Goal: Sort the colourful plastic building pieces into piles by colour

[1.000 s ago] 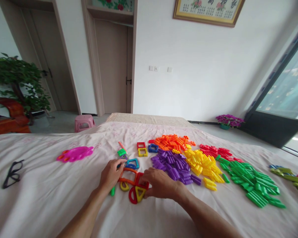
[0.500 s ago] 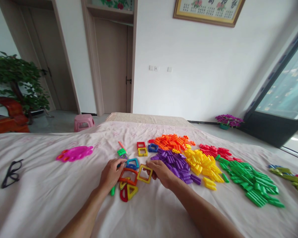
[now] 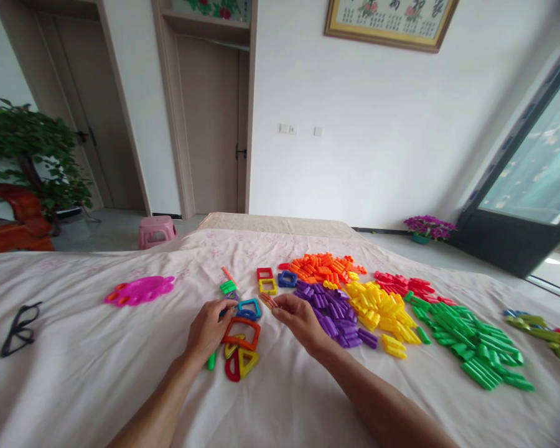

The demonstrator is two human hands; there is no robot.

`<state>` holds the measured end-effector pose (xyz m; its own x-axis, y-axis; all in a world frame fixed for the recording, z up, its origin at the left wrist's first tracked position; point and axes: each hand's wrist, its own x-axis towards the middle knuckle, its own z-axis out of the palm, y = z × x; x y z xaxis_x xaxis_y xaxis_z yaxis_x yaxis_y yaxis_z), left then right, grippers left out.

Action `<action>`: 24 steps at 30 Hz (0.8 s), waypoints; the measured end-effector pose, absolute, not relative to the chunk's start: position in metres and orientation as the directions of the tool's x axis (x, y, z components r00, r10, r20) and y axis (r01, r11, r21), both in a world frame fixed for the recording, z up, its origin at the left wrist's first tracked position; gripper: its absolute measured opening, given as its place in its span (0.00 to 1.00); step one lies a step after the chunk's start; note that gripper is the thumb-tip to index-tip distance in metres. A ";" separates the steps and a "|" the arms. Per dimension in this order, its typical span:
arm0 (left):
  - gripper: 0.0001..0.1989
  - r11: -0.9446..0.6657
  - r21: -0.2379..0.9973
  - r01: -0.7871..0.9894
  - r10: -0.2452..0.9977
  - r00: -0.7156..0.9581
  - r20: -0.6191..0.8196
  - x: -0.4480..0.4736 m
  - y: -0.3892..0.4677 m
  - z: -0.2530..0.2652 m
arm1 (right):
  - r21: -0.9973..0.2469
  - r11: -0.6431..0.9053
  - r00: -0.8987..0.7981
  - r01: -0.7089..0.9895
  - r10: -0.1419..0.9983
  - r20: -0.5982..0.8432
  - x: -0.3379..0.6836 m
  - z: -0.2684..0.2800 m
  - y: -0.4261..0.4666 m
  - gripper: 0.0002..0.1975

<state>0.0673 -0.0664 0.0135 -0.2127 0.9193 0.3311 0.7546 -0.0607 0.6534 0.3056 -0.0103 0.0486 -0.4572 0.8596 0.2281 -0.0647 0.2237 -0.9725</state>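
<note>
My right hand pinches a magnetic tile tilted nearly edge-on, its colour smeared between yellow and orange. My left hand has its fingers closed beside the blue square tile; what lies between the fingertips is hidden. Just right of that hand is an orange square frame tile, possibly touched by it. Below it lie a yellow triangle tile and a red curved tile. Beyond my hands sit a yellow square, a red square and a dark blue tile.
Sorted plastic pieces form purple, orange, yellow, red and green heaps to the right. A magenta plastic piece and black glasses lie left on the bedsheet.
The yellow square tile in my right hand has been lifted slightly away from the orange tile and turned from face-on to nearly edge-on. My left hand has barely moved.
</note>
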 end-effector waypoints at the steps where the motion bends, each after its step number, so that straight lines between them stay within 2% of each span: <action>1: 0.15 -0.059 0.654 0.754 0.919 -0.214 0.330 0.067 -0.066 0.014 | -0.933 0.359 -0.420 -0.001 0.847 0.326 0.306 0.048 -0.011 0.12; 3: 0.15 -0.058 0.654 0.754 0.918 -0.217 0.332 0.068 -0.066 0.014 | -0.801 0.584 -0.407 0.128 0.768 0.495 0.308 0.048 -0.012 0.08; 5: 0.15 -0.065 0.655 0.752 0.917 -0.215 0.337 0.068 -0.066 0.013 | -0.662 0.721 -0.447 0.205 0.671 0.592 0.311 0.050 -0.014 0.05; 9: 0.15 -0.070 0.656 0.751 0.918 -0.209 0.337 0.068 -0.067 0.013 | -0.517 0.813 -0.448 0.269 0.581 0.680 0.314 0.053 -0.016 0.06; 20: 0.15 -0.066 0.651 0.756 0.915 -0.214 0.342 0.068 -0.067 0.014 | -0.427 0.857 -0.447 0.290 0.515 0.731 0.315 0.048 -0.013 0.07; 24: 0.15 -0.062 0.653 0.755 0.917 -0.215 0.336 0.068 -0.066 0.013 | -0.459 0.843 -0.446 0.279 0.537 0.716 0.316 0.051 -0.015 0.06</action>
